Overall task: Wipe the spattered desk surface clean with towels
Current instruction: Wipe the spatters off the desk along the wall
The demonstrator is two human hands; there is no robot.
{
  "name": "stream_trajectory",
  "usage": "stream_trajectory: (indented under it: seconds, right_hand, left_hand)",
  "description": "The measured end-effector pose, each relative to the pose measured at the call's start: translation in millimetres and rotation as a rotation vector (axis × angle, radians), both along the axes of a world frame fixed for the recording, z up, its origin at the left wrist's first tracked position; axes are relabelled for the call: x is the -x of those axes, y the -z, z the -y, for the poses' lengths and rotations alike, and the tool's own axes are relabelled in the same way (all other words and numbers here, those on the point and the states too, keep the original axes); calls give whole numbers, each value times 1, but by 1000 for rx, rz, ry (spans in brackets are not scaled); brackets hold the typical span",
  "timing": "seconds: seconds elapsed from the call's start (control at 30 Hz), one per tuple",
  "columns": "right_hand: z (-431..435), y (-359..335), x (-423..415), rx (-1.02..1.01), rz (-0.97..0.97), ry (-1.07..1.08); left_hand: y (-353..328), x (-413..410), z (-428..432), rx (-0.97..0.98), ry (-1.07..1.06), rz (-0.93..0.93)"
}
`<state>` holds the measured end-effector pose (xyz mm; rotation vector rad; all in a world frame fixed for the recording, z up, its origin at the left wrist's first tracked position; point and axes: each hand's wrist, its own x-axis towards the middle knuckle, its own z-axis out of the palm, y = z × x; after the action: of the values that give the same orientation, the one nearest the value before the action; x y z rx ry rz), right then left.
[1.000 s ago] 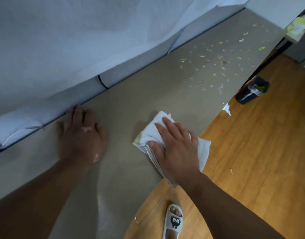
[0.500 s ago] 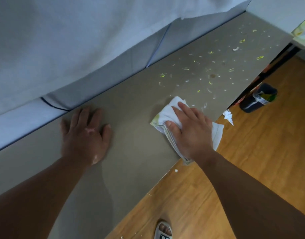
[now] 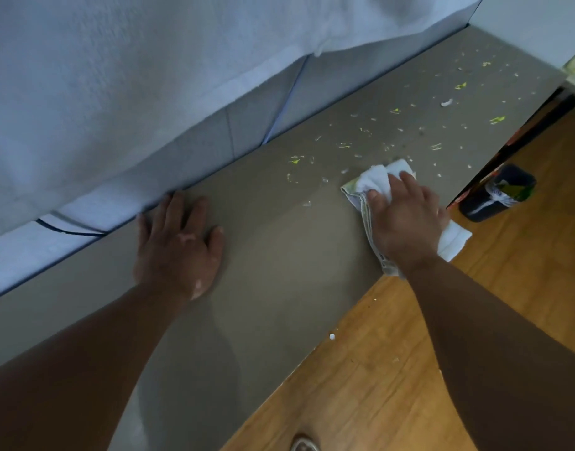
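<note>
- Since the towel (image 3: 375,177) looks soft and limp, it is best pressed mid-fold, as the right hand (image 3: 406,219) does, fingers flat.
- Left hand (image 3: 178,242) lies spread on the desk (image 3: 279,271).

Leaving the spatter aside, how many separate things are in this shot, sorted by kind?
Hands: 2, left hand and right hand
Towel: 1, pressed under the right hand
Desk: 1
Dark bin on the floor: 1
Shoe: 1, only its tip in view
Total: 6
</note>
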<state>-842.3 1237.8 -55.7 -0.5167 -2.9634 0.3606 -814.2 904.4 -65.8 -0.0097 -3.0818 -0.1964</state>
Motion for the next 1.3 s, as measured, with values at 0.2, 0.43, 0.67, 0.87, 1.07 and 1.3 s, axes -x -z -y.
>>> stream_trajectory:
  seconds: [0.2,0.43,0.67,0.87,1.07,1.3]
  right_hand:
    - [75,2,-74,-32,-42,-38]
    - [134,-2,-120,-45,23,-385]
    - [100,-4,-62,-52,63,-613]
    - [72,-5,5,-31,63,-407]
    - [79,3,19,-19,3,-187]
    - [114,0,-48,-42,-17,-191]
  left_hand:
    - [0,3,-4,69,-14,51]
    - [-3,8,-5,36,8,21]
    - [-2,14,-4,28,39,9]
    - [-1,16,0,29,92,-21]
    - [2,19,1,41,91,15]
    - [1,19,-1,6,74,-21]
